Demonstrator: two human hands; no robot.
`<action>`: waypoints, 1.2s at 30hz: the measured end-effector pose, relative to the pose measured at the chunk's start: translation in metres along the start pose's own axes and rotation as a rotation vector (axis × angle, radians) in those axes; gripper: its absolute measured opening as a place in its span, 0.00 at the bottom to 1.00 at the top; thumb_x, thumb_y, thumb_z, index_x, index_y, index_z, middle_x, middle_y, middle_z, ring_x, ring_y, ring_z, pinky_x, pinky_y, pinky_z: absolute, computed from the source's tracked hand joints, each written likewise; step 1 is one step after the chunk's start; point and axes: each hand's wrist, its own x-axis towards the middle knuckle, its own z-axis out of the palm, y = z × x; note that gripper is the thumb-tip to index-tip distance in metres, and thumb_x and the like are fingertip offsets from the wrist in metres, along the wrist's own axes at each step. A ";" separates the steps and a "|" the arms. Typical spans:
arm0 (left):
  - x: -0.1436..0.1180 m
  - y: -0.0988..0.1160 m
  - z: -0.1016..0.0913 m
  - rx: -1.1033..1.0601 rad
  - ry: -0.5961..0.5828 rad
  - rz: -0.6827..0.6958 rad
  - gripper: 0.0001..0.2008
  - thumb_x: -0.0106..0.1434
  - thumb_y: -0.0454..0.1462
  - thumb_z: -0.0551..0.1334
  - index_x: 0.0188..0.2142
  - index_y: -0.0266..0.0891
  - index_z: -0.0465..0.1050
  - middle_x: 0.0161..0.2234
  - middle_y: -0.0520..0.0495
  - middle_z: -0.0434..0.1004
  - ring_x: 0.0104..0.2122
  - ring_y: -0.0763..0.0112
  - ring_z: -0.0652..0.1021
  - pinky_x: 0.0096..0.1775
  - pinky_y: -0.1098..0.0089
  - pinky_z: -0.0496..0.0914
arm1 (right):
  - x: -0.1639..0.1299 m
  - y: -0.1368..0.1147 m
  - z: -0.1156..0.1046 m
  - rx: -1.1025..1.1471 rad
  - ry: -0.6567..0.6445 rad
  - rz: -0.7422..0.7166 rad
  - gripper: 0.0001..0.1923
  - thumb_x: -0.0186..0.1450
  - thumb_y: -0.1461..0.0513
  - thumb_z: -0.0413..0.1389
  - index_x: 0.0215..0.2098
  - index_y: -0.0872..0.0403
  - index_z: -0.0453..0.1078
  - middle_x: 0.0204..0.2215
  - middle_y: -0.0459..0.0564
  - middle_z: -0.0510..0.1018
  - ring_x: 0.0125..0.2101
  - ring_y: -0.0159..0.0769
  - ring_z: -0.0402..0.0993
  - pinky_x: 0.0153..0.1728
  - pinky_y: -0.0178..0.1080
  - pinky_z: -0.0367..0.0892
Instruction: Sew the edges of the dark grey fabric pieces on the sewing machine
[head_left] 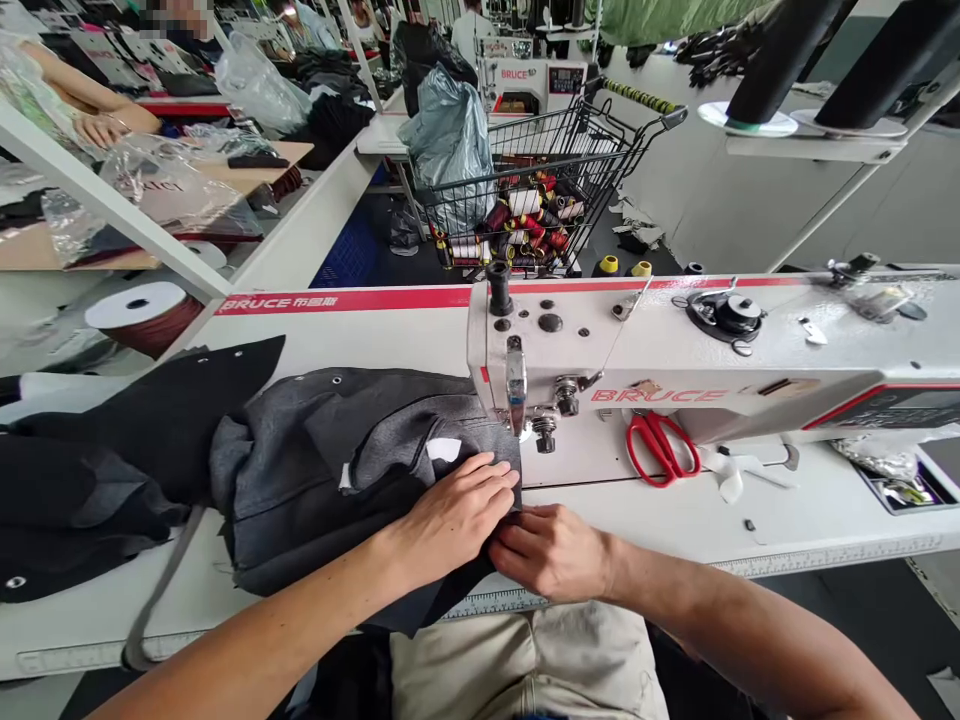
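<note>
Overlapping hands hiding fabric edge

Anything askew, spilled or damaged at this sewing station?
Nothing stands out as damaged or spilled. Both the left hand and right hand press the grey garment flat by the sewing machine. Red scissors lie under its arm. The black fabric is bunched loosely at the left.

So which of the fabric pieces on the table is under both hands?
The grey garment by the needle: the left hand lies flat on it and the right hand grips its edge. The black pieces lie untouched further left.
</note>
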 end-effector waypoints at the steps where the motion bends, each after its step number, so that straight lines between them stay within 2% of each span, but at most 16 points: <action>1: 0.000 -0.001 0.000 0.003 0.003 -0.004 0.14 0.64 0.27 0.52 0.45 0.32 0.72 0.49 0.42 0.76 0.52 0.65 0.74 0.59 0.59 0.63 | 0.000 0.001 0.001 0.013 0.003 0.010 0.10 0.70 0.67 0.46 0.37 0.57 0.69 0.27 0.46 0.72 0.25 0.33 0.66 0.27 0.38 0.62; 5: 0.003 -0.009 0.003 0.028 0.011 -0.019 0.14 0.64 0.27 0.52 0.45 0.32 0.72 0.50 0.41 0.75 0.53 0.63 0.73 0.60 0.58 0.62 | 0.002 0.005 0.003 0.068 -0.017 0.083 0.10 0.70 0.67 0.47 0.37 0.58 0.69 0.29 0.48 0.73 0.29 0.35 0.68 0.32 0.38 0.66; 8: 0.008 -0.017 0.003 0.060 0.016 -0.023 0.13 0.65 0.27 0.52 0.45 0.32 0.71 0.50 0.41 0.74 0.52 0.63 0.72 0.59 0.58 0.62 | 0.006 0.008 0.003 0.133 -0.029 0.131 0.09 0.69 0.68 0.47 0.35 0.59 0.68 0.36 0.53 0.74 0.38 0.38 0.70 0.43 0.39 0.68; 11: 0.015 -0.022 0.001 0.084 0.011 -0.036 0.10 0.65 0.28 0.53 0.42 0.32 0.72 0.49 0.41 0.74 0.49 0.63 0.73 0.57 0.59 0.63 | 0.009 0.010 0.004 0.174 -0.018 0.174 0.09 0.68 0.69 0.46 0.36 0.59 0.68 0.41 0.57 0.74 0.48 0.41 0.68 0.52 0.41 0.66; 17: 0.022 -0.026 -0.003 0.083 0.014 -0.065 0.07 0.65 0.28 0.56 0.36 0.35 0.72 0.44 0.43 0.75 0.44 0.66 0.73 0.53 0.62 0.66 | 0.012 0.013 0.004 0.237 0.000 0.226 0.10 0.68 0.71 0.44 0.39 0.60 0.67 0.44 0.60 0.74 0.52 0.42 0.66 0.57 0.43 0.63; 24: 0.026 -0.027 0.000 0.139 0.020 -0.087 0.07 0.64 0.27 0.56 0.34 0.35 0.72 0.37 0.45 0.73 0.39 0.65 0.73 0.53 0.62 0.65 | 0.015 0.013 0.002 0.246 0.044 0.286 0.11 0.67 0.72 0.43 0.36 0.58 0.65 0.40 0.59 0.73 0.52 0.43 0.66 0.56 0.44 0.64; 28: 0.029 -0.024 -0.002 0.202 -0.018 -0.104 0.07 0.64 0.27 0.55 0.34 0.34 0.71 0.35 0.45 0.72 0.39 0.64 0.73 0.54 0.59 0.64 | 0.015 0.014 0.003 0.196 0.008 0.321 0.08 0.68 0.70 0.45 0.40 0.58 0.66 0.41 0.57 0.74 0.50 0.42 0.67 0.55 0.44 0.64; 30: 0.027 -0.019 -0.006 0.238 -0.042 -0.111 0.08 0.64 0.27 0.54 0.38 0.34 0.72 0.38 0.44 0.73 0.42 0.62 0.72 0.56 0.57 0.63 | 0.015 0.013 0.002 0.135 -0.041 0.342 0.08 0.69 0.68 0.46 0.43 0.57 0.66 0.39 0.55 0.74 0.47 0.41 0.68 0.51 0.43 0.66; 32: 0.019 -0.010 -0.011 0.283 -0.040 -0.142 0.12 0.65 0.28 0.54 0.46 0.33 0.71 0.45 0.41 0.72 0.50 0.58 0.70 0.57 0.55 0.62 | 0.017 0.010 -0.002 0.047 -0.110 0.351 0.08 0.70 0.67 0.47 0.45 0.56 0.66 0.37 0.53 0.73 0.43 0.41 0.69 0.46 0.42 0.68; 34: 0.007 0.001 -0.017 0.334 -0.013 -0.219 0.18 0.64 0.29 0.53 0.54 0.33 0.67 0.53 0.38 0.68 0.55 0.53 0.66 0.55 0.55 0.64 | 0.020 0.005 -0.006 -0.049 -0.182 0.336 0.08 0.71 0.66 0.47 0.46 0.56 0.66 0.35 0.52 0.72 0.40 0.41 0.69 0.40 0.42 0.68; 36: -0.007 0.011 -0.022 0.366 0.013 -0.305 0.21 0.64 0.29 0.53 0.57 0.33 0.64 0.56 0.36 0.65 0.53 0.52 0.68 0.49 0.57 0.67 | 0.025 0.000 -0.009 -0.129 -0.226 0.316 0.08 0.70 0.66 0.48 0.47 0.56 0.65 0.35 0.53 0.72 0.37 0.42 0.69 0.35 0.42 0.68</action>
